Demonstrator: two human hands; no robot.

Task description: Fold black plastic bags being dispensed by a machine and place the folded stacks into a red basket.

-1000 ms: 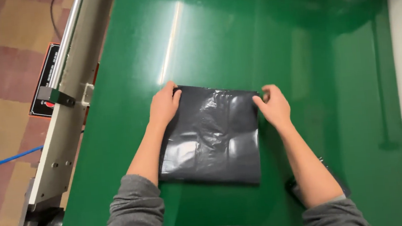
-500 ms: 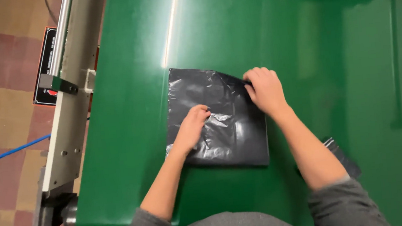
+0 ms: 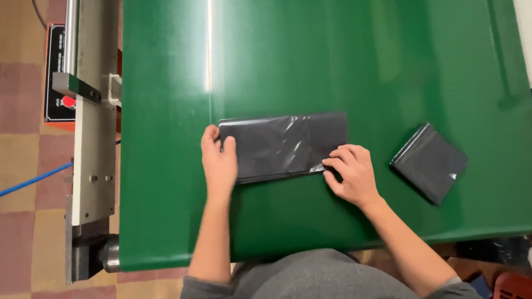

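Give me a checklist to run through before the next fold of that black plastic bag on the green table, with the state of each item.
1. Left hand flat on the left end of the black bag: ok.
2. Right hand on the bag's near edge, towards its right end: ok.
3. Bag folded into a flat strip, edges roughly lined up: ok, though the layers underneath are hidden.
4. Bag lies fully on the green table, away from its edges: ok.
5. The smaller folded bag lies apart to the right, not touching the strip: ok.
6. Creases or trapped air in the strip: not ok, wrinkles show near its middle.
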